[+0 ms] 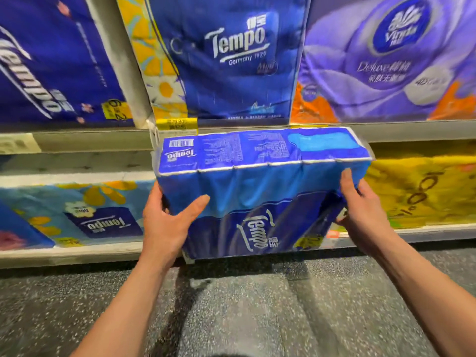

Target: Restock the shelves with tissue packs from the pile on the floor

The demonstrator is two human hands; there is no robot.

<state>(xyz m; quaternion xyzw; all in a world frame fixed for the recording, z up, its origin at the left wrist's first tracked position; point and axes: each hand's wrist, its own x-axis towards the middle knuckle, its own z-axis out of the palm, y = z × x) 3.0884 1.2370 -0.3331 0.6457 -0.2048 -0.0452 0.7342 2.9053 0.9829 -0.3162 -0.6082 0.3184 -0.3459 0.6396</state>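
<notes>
I hold a blue Tempo tissue pack (260,186) in both hands, lifted off the floor in front of the lower shelf (77,249). Its printed logo faces me sideways and its barcode side faces up. My left hand (167,222) grips its left end, thumb across the front. My right hand (358,204) grips its right end, fingers curled over the edge. The pack covers the middle of the lower shelf opening, so I cannot tell what lies behind it.
The upper shelf (412,130) carries big Tempo packs (231,55) and a purple Vinda pack (391,55). On the lower shelf lie a floral Tempo pack (85,212) at left and a yellow pack (422,191) at right. Speckled grey floor (244,305) lies below.
</notes>
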